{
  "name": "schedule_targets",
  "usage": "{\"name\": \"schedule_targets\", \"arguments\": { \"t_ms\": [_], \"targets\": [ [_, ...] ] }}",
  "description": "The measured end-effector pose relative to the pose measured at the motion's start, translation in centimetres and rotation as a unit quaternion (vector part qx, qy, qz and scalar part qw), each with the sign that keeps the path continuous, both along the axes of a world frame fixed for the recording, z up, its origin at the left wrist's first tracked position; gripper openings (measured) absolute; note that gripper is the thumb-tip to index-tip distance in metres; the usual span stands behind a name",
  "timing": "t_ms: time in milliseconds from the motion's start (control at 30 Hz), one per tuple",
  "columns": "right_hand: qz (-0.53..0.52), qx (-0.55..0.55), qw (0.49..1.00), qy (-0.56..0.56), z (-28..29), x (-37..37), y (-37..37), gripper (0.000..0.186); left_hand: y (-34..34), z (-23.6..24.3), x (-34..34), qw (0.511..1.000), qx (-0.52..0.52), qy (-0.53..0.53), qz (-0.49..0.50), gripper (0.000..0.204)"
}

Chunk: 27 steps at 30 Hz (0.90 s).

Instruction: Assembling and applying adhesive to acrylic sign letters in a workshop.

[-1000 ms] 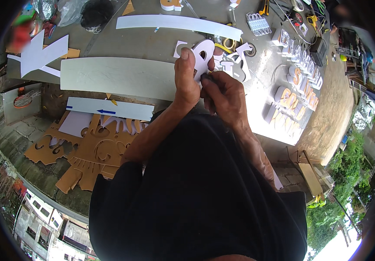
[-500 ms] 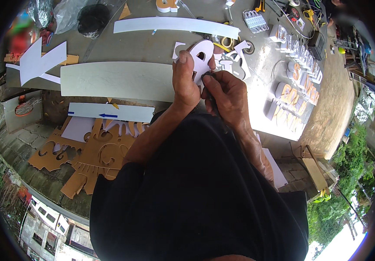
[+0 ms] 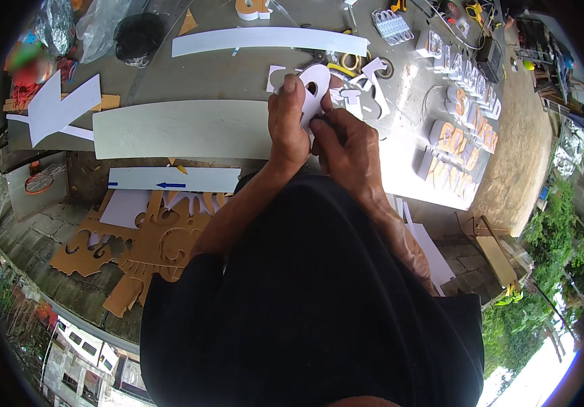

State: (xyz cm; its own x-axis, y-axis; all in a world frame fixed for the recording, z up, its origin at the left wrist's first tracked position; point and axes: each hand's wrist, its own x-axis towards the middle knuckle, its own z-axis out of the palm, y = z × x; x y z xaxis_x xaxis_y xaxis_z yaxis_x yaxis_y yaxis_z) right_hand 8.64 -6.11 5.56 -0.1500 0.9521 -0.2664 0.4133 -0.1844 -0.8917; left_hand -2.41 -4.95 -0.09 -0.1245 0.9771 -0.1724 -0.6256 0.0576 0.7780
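Observation:
In my left hand (image 3: 288,130) is a white cut-out letter piece (image 3: 317,80) with a rounded top and an oval hole, gripped near its lower end with the thumb pointing up. My right hand (image 3: 351,146) presses close against the piece's lower right edge, thumb and fingers pinched together. A bit of something dark shows between those fingertips; most of it is hidden, so its kind cannot be told. Just beyond the hands lie white letter offcuts (image 3: 373,85) and rolls of tape (image 3: 351,62).
A long pale board (image 3: 176,129) lies left of my hands, and a white strip (image 3: 265,41) farther off. Finished-looking block letters (image 3: 458,136) stand at the right. Brown cut-out sheets (image 3: 149,244) rest lower left. Plastic bags (image 3: 102,27) sit at the far left.
My right hand has turned slightly and closed in on the letter piece. The dark slim tool that showed below its fingers is now mostly hidden. The view has shifted a little.

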Motion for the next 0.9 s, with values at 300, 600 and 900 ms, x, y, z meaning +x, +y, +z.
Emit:
{"name": "schedule_targets", "arguments": {
  "t_ms": [300, 600, 900],
  "targets": [
    [0.006, 0.139, 0.987, -0.086, -2.9, 0.3, -1.5, 0.012, 0.4, 0.8, 0.1, 0.999, -0.001, 0.045, -0.029, 0.062],
    [-0.131, -0.265, 0.877, 0.380, -1.2, 1.5, -0.3, 0.021, 1.2, -0.7, 1.6, 0.999, -0.036, 0.017, -0.018, 0.055],
    [-0.141, 0.005, 0.990, -0.028, -4.7, 10.7, 2.0, 0.035, 2.2, -2.4, 1.5, 0.979, -0.123, -0.151, -0.054, 0.071]
  ]
}}
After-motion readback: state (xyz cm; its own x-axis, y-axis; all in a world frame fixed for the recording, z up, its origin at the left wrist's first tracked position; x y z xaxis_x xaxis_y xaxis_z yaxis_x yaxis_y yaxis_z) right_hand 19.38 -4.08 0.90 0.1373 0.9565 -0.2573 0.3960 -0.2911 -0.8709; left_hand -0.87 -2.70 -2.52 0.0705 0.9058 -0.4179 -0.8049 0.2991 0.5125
